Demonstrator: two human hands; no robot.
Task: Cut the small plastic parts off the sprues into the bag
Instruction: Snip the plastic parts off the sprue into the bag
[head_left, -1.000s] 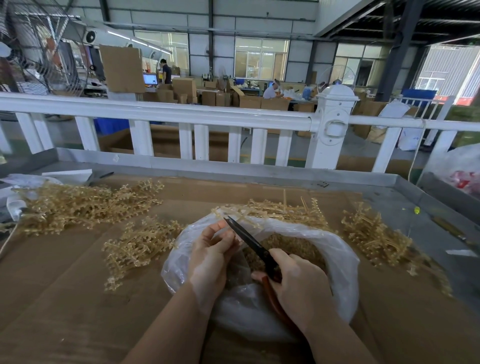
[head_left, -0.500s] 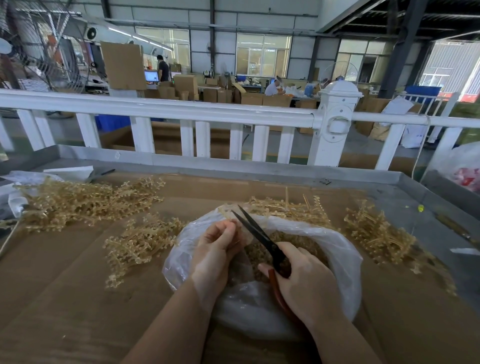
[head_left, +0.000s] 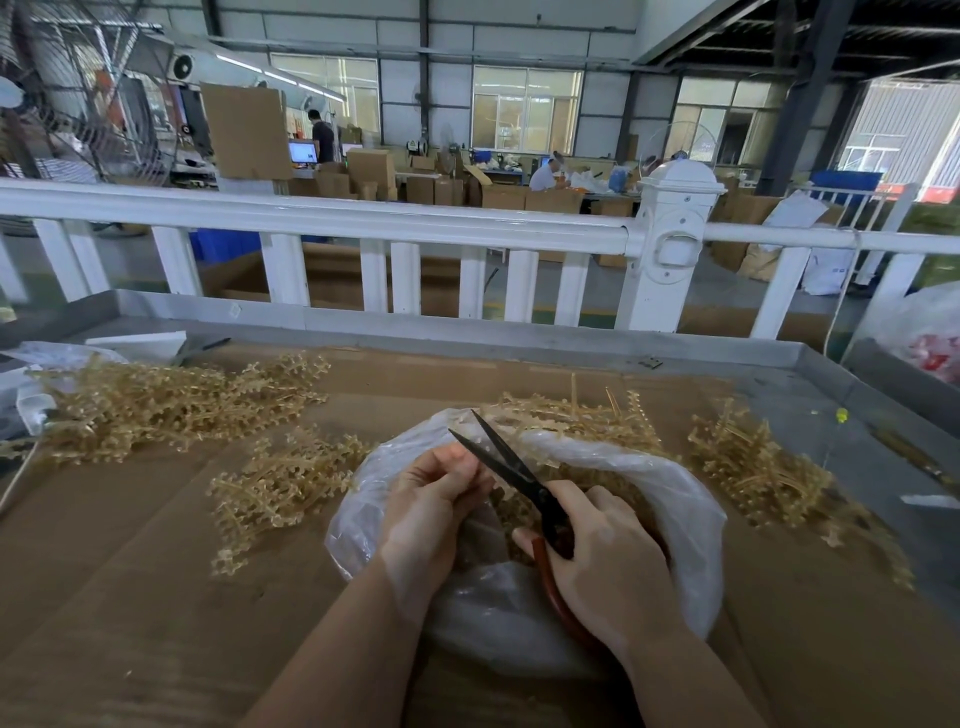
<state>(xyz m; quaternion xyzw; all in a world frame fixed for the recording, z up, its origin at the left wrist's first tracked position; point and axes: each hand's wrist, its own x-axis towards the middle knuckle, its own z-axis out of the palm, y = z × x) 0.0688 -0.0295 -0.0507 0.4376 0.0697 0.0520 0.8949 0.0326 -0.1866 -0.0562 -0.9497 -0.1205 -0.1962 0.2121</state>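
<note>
A clear plastic bag (head_left: 685, 525) lies open in front of me, with cut tan parts (head_left: 618, 480) heaped inside. My right hand (head_left: 605, 566) grips black scissors (head_left: 511, 470) with red handles, and the blades are spread apart above the bag's mouth. My left hand (head_left: 434, 499) is pinched shut just left of the blades, over the bag. Whatever it holds is hidden by the fingers. Tan sprues lie in piles: one far left (head_left: 171, 400), one nearer (head_left: 280, 486), one behind the bag (head_left: 582, 415), one at the right (head_left: 753, 462).
Brown cardboard (head_left: 156, 597) covers the metal table. Its raised grey rim (head_left: 467, 338) runs along the far side, with a white railing (head_left: 363, 223) behind it. White plastic and paper (head_left: 135, 343) sit at the far left. A bag of red items (head_left: 930, 343) is at the right.
The scissor blades have gone from nearly together to spread wide. Both hands stay over the bag in almost the same spot.
</note>
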